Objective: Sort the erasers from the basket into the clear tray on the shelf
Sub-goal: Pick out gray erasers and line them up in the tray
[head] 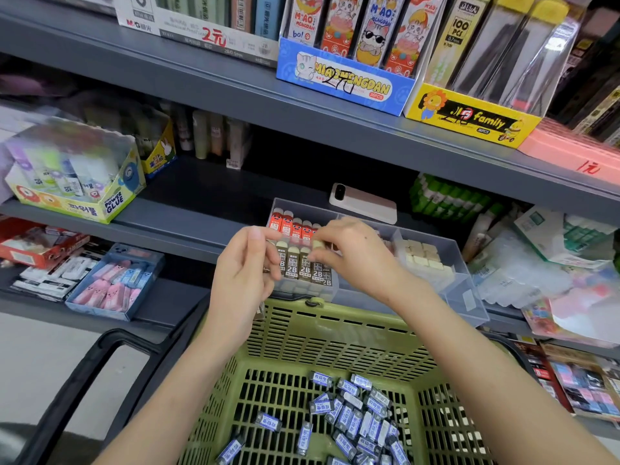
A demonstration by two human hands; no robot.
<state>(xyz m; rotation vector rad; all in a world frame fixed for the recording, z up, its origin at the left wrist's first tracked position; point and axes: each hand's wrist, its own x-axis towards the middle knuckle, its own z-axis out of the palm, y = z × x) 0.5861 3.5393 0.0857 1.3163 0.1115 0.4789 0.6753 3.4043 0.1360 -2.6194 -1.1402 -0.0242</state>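
R hand (349, 253) pinches a 2B eraser (318, 246) betw. thumb & curled fingers over clear tray (469, 297). L hand (245, 266), fingers curled, grips spare erasers (259, 312) beside it.

A green slatted basket (335, 317) was placed below the shelf, with blue-sleeved erasers (352, 414) scattered flat across its floor. A clear tray (466, 297) was set at the shelf edge, divided into compartments. Red-sleeved erasers (292, 226) were stood at its back left, dark 2B erasers (303, 266) upright in front of them, and cream blocks (422, 260) to the right. One cream-topped eraser (317, 245) was pinched in the right hand (352, 260) above the 2B row. A second eraser (260, 312) was gripped in the left hand (245, 273).
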